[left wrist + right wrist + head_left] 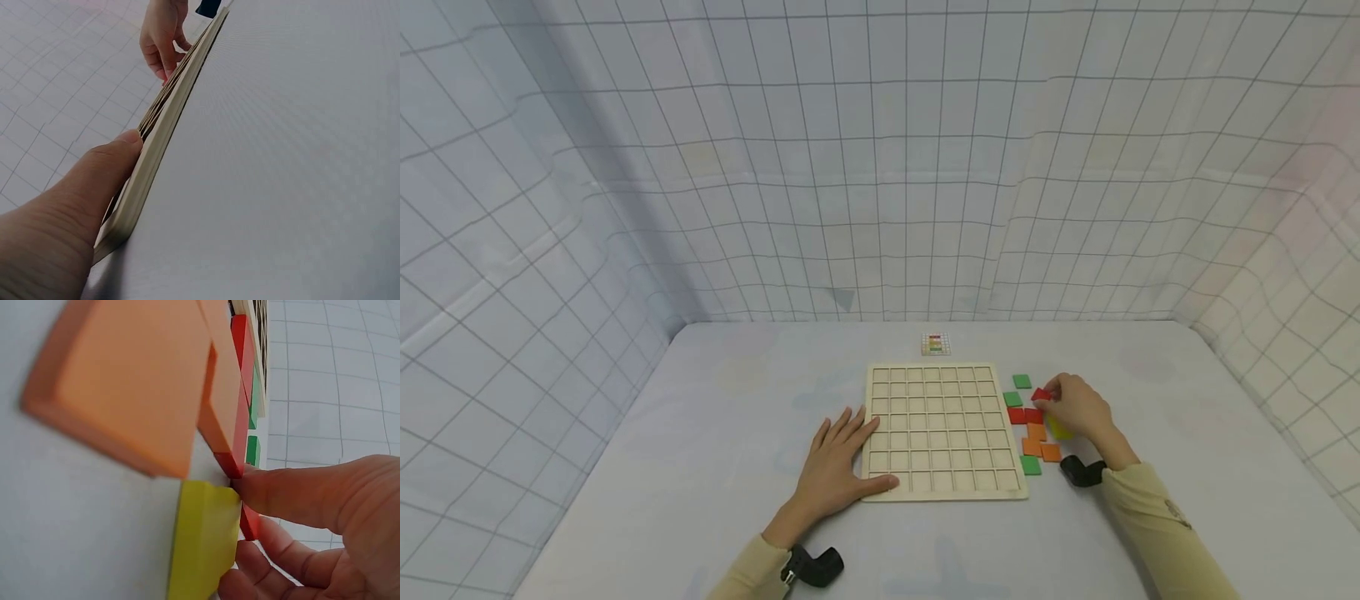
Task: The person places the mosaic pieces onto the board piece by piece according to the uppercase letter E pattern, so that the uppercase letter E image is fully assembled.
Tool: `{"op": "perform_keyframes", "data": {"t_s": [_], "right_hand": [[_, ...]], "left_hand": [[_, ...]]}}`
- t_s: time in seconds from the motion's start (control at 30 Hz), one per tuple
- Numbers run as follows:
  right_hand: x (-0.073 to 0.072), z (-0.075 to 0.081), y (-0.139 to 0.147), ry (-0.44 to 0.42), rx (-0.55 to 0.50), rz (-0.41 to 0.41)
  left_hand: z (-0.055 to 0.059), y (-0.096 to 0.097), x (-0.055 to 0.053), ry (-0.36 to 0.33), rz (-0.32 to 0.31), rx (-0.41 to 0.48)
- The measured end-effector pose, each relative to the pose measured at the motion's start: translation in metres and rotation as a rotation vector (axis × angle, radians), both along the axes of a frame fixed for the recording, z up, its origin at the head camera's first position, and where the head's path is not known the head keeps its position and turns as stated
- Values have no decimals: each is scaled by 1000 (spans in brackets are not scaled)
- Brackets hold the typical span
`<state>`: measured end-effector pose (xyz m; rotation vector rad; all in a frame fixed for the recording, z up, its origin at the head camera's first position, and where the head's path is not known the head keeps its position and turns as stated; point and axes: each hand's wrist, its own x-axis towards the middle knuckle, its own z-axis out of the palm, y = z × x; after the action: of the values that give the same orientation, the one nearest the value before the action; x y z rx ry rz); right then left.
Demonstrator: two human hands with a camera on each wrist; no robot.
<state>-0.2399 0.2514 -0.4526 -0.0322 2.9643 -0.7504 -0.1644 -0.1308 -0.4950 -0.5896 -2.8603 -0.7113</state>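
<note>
A pale square board (pixel 942 436) with a grid of recessed cells lies flat on the table. My left hand (pixel 833 475) rests at its left edge, fingers spread and straight, with the thumb (pixel 103 169) lying over the near left corner. To the right of the board, my right hand (pixel 1081 407) pinches a red tile (pixel 1041 395) between thumb and fingers, low over the table. Two other red tiles (pixel 1033 416) sit just left of that hand. Beside its palm is yellow (pixel 206 534), partly hidden in the head view. Orange tiles (pixel 1051 452) lie nearer to me.
Green tiles (pixel 1022 381) lie along the board's right side, one of them at the near end. Behind the board stands a small card (pixel 936 344) printed with a coloured grid pattern. White cloth with grid lines (pixel 910 183) hangs around the table.
</note>
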Motion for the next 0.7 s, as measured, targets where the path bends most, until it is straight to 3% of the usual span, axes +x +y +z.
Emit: {"op": "perform_keyframes", "data": {"t_s": [0.2,0.4,0.6,0.7], "right_hand": [[3,-1,-2,27,-39,-41],[6,0,-4,121,-63,-57],[5,3,-23,283,-191,7],[3,4,-40,306,-276,81]], "left_hand": [[-1,1,0,-7,4,-4],[-2,1,-1,4,6,-15],[-4,1,-1,34,5,-33],[-4,0,-1,45,-7,-33]]}}
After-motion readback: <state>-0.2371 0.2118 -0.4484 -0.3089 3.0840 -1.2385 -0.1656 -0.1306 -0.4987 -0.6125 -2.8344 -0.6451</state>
